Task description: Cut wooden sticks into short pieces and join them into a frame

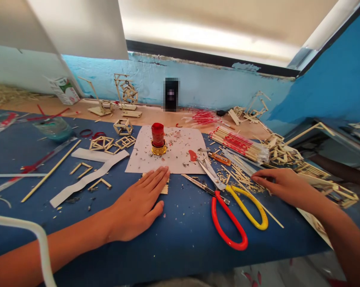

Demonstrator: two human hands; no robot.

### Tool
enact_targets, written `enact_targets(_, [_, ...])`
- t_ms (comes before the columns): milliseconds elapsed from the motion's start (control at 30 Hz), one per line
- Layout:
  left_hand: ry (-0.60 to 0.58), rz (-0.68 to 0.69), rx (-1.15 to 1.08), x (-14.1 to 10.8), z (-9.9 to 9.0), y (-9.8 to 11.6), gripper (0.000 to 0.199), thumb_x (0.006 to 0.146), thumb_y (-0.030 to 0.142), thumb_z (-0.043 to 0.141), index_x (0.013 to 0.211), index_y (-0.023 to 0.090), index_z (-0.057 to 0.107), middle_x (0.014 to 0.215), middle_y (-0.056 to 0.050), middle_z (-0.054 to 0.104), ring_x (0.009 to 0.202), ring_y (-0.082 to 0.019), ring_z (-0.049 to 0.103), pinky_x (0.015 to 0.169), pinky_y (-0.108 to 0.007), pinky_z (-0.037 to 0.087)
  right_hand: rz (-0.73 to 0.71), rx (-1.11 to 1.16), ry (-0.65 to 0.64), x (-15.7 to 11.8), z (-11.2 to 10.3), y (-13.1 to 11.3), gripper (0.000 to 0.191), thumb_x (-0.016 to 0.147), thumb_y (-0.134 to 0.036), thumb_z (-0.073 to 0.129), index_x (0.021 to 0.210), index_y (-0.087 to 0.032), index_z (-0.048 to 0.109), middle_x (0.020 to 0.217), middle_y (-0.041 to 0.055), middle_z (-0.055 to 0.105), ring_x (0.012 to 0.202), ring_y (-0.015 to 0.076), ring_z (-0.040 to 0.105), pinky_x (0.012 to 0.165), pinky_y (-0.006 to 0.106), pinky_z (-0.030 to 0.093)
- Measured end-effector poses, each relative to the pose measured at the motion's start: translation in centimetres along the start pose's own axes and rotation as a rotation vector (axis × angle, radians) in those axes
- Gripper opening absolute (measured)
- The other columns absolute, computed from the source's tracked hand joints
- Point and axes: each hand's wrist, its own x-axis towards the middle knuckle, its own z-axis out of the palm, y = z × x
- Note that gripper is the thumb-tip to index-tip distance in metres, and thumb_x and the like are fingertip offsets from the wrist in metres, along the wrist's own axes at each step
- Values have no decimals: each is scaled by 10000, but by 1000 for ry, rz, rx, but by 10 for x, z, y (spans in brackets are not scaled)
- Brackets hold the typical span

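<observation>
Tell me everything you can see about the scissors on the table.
The scissors lie flat on the blue table, blades open in a narrow V pointing away from the person. One handle loop is red, the other yellow, both looking like plastic; the blades look like bare metal. They sit between the left hand and the right hand, touched by neither. The blade tips reach the edge of the white paper sheet, among scattered stick offcuts.
</observation>
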Motion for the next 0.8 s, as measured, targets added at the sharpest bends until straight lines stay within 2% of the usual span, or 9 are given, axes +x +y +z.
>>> enact_targets(67, [-5,-3,4,0,0,0,656,1069,390,247,1642,159,29,1699,-57,-68,1586,-245,11,1302,-471,117,5,-58,-59,9,8,-5,374,957,-477,496,966,-233,779,860,52,779,730,239,690,673,344,450])
enact_targets(233, [23,14,-2,0,1,0,662,1070,387,269,1644,161,29,1702,-68,-45,1585,-243,25,1302,-457,115,55,-194,-21,22,20,-18,335,945,-430,493,878,-229,753,763,49,751,688,231,676,627,332,390])
enact_targets(400, [43,20,-28,-1,2,-1,663,1065,381,298,1644,154,68,1702,-83,-7,1584,-252,50,1299,-462,128,93,-214,-28,26,20,-25,251,875,-342,545,781,-224,745,746,59,746,680,234,673,604,325,383])
enact_targets(533, [60,25,-51,-1,3,-2,668,1058,369,325,1643,148,91,1701,-95,26,1583,-251,77,1295,-458,150,125,-196,-5,30,13,-19,211,821,-352,600,728,-223,740,704,60,737,667,241,680,606,327,410])
enact_targets(667, [145,57,-47,-2,4,0,709,1034,326,385,1645,162,65,1706,-96,68,1585,-242,91,1296,-451,127,200,-3,7,22,-1,-27,202,766,-392,651,707,-216,730,670,55,724,588,222,660,535,304,422])
enact_targets(733, [241,93,-25,-6,1,3,748,1009,296,438,1646,183,64,1712,-82,87,1589,-250,80,1299,-478,45,169,220,-9,10,-9,-48,236,744,-439,675,707,-211,729,636,43,704,546,203,638,483,275,429])
enact_targets(800, [366,141,-31,-12,-6,9,768,988,319,511,1642,193,130,1706,-80,177,1586,-273,116,1290,-508,-21,69,450,28,-7,-15,-83,274,727,-480,702,681,-210,718,617,30,689,543,189,639,470,247,463])
